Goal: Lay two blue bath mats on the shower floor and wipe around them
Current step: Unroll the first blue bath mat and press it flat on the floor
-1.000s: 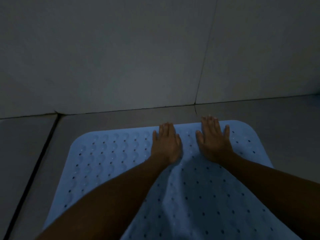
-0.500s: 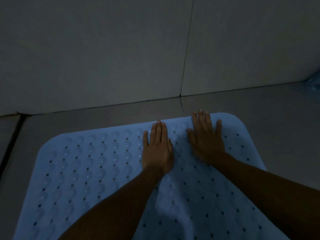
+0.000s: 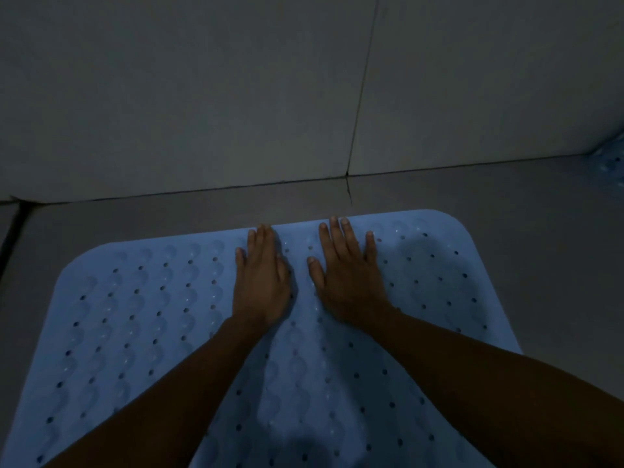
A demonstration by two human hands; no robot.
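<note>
The light blue rubber bath mat (image 3: 141,332) with rounded corners, small holes and wavy bumps lies flat on the grey tiled floor (image 3: 540,231), filling the lower frame. The left hand (image 3: 261,285) and the right hand (image 3: 349,282) press flat near its far edge, fingers straight, grasping nothing.

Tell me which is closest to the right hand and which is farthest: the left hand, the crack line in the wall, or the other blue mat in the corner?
From the right hand, in the head view:
1. Left hand: right beside it, flat on the same blue mat.
2. Wall crack line: straight ahead, starting past the mat's far edge.
3. Other blue mat: far right corner, only its edge showing.
</note>
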